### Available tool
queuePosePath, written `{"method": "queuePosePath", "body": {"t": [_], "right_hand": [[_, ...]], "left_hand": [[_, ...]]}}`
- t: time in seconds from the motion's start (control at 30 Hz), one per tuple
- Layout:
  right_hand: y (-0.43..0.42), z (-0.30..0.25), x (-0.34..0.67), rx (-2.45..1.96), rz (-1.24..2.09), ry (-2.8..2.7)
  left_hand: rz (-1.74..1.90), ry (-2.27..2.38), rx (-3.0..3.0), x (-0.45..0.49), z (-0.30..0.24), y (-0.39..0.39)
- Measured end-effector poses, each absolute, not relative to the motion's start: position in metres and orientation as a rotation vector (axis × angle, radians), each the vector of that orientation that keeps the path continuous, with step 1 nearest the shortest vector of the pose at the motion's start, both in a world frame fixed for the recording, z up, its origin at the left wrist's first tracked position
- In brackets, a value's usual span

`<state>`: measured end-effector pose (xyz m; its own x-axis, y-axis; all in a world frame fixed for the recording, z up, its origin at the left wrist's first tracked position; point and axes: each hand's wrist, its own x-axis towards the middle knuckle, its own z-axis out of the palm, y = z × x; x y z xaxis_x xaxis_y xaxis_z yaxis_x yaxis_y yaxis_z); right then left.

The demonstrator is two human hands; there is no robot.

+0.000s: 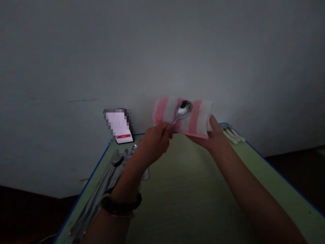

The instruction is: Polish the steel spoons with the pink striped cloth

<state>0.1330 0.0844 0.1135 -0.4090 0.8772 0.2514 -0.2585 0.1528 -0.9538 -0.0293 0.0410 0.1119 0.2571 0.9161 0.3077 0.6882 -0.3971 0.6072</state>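
My left hand (156,140) is closed around the handle of a shiny metal spoon (186,113), bowl end pointing up and away. Behind the spoon's bowl lies a pink-and-white striped towel (162,110), spread over my right hand (215,135). That hand supports the towel from below, its thumb at the right edge; most of its fingers are hidden under the cloth. Both hands are raised above the far part of the table. Whether the bowl touches the towel or sits just over it, I cannot tell.
A phone (125,135) with a lit screen leans on the grey wall (162,51). Several metal utensils (104,179) lie along the left side of the green table (175,193), partly behind my left forearm. White-handled cutlery (232,135) rests at the far right corner.
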Motion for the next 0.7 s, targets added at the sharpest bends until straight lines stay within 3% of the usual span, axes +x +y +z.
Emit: {"method": "queuePosePath", "body": {"t": [0.37, 0.7], "right_hand": [[0.0868, 0.1118, 0.1369, -0.752, 1.378, -1.442], [0.0897, 0.1081, 0.1361, -0.719, 1.519, -1.388]], "left_hand": [[0.728, 1.409, 2.211, -0.0302, 0.112, 0.0398], [0.849, 1.535, 2.22, -0.0383, 0.1075, 0.046]]}}
